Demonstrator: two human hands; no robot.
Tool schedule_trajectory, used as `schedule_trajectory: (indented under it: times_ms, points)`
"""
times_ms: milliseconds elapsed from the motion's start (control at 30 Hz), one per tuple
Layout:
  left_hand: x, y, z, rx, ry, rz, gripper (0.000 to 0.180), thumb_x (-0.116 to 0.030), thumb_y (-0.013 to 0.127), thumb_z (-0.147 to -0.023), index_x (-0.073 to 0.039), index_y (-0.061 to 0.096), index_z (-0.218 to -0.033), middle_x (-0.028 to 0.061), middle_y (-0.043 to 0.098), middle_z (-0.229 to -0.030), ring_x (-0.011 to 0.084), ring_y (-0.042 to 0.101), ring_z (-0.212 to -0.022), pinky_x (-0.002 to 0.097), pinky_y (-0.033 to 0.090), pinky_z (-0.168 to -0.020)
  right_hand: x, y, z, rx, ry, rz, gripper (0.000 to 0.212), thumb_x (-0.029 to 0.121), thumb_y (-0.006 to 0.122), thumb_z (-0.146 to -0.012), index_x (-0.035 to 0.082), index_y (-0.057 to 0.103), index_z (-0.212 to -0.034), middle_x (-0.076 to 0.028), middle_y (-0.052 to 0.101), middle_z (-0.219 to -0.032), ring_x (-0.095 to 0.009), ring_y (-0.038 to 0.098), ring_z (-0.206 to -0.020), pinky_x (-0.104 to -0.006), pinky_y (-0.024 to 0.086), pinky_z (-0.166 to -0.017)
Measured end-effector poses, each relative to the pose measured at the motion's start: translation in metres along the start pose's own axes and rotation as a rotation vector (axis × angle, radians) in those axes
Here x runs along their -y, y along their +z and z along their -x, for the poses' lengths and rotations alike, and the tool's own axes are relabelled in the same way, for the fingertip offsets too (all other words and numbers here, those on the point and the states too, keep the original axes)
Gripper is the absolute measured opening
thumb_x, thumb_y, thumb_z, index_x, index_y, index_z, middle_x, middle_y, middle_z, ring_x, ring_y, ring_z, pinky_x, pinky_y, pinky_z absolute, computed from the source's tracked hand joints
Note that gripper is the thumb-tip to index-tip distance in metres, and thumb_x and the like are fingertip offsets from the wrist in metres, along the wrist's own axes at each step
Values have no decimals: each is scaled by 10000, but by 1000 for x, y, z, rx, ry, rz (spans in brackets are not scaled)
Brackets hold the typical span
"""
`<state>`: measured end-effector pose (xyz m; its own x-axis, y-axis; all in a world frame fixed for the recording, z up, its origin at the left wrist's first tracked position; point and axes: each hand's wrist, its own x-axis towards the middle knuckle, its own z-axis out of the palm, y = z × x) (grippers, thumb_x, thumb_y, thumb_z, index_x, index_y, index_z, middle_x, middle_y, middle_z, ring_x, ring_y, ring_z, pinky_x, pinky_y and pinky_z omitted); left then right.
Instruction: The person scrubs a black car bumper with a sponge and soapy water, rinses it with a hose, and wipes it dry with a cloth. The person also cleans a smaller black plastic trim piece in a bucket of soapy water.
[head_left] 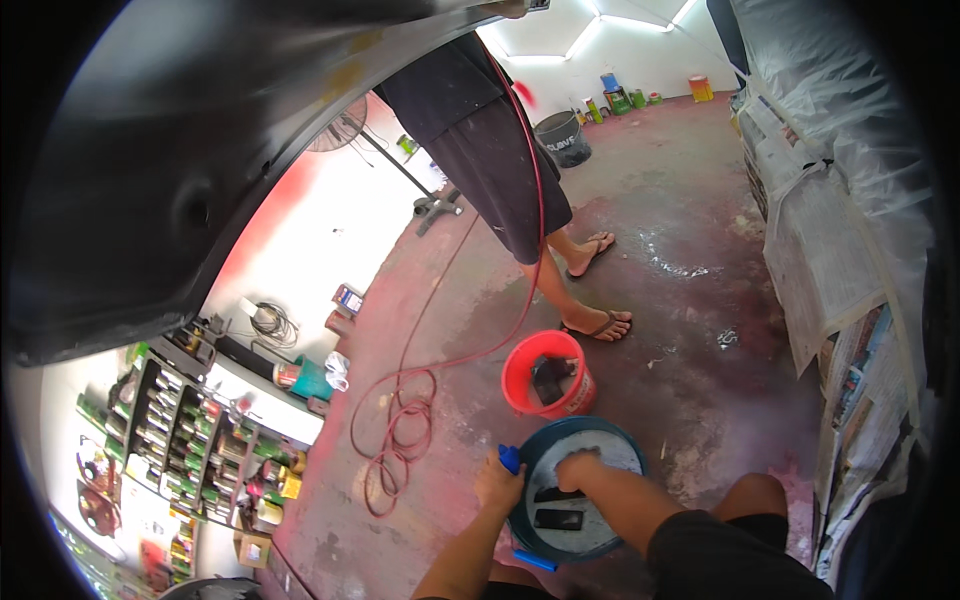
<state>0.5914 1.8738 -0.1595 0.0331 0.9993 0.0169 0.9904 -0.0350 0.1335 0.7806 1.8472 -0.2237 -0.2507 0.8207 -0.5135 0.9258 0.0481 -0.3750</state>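
In front of me stands a round dark teal tub (638, 450) with cloudy greyish liquid in it. My right hand (575, 470) reaches down into the tub, its fingers partly hidden, so I cannot tell what they hold. A dark rectangular block (558, 519) lies in the tub below that hand, and another dark piece is partly covered by it. At the tub's left rim my left hand (498, 482) is closed around a small blue object (510, 459) of unclear kind. A blue strip (535, 560) sits at the tub's near left edge.
A red bucket (515, 385) with dark things inside stands just beyond the tub. A person in dark clothes and flip-flops (600, 325) stands behind it. A red hose (400, 420) coils on the floor. Plastic and paper sheeting (830, 250) hangs at right; a dark panel (150, 180) overhangs upper left.
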Motion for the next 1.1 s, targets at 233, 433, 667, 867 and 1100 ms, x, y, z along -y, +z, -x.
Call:
schedule_trajectory:
  times_ms: [233, 433, 667, 867, 1100]
  points:
    - [8, 16, -5, -1, 33, 78, 741, -475, 908, -906, -122, 588, -1473, 219, 748, -1317, 476, 744, -1205, 601, 595, -985, -36, 65, -93, 154, -6, -108, 577, 334, 677, -1023, 132, 702, -1563, -203, 589, -1680, -437, 550, -1543, -584, 458, -1256]
    - [18, 20, 1, -93, 10, 92, 719, -467, 954, -848, -135, 607, -1383, 196, 764, -1235, 476, 753, -1143, 587, 586, -944, -29, 92, -111, 202, -76, -148, 566, 317, 670, -1020, 116, 712, -1547, -208, 609, -1658, -431, 577, -1515, -576, 467, -1244]
    - [16, 21, -5, -62, 21, 107, 732, -470, 944, -856, -145, 601, -1415, 204, 764, -1250, 482, 751, -1148, 600, 586, -950, -34, 103, -121, 222, -106, -190, 555, 298, 662, -1016, 97, 723, -1529, -214, 633, -1633, -423, 607, -1481, -567, 477, -1230]
    - [11, 15, -2, -17, -7, 108, 707, -478, 909, -898, -149, 604, -1444, 191, 744, -1357, 473, 743, -1214, 607, 599, -986, -36, 117, -126, 244, -128, -211, 545, 282, 655, -1012, 81, 733, -1514, -219, 654, -1611, -417, 633, -1453, -559, 485, -1218]
    - [22, 21, -1, -47, -6, 138, 707, -477, 910, -898, -162, 606, -1453, 184, 744, -1359, 469, 742, -1213, 604, 597, -990, -31, 135, -137, 243, -157, -229, 535, 262, 647, -1009, 63, 744, -1496, -225, 677, -1586, -410, 664, -1420, -549, 495, -1204]
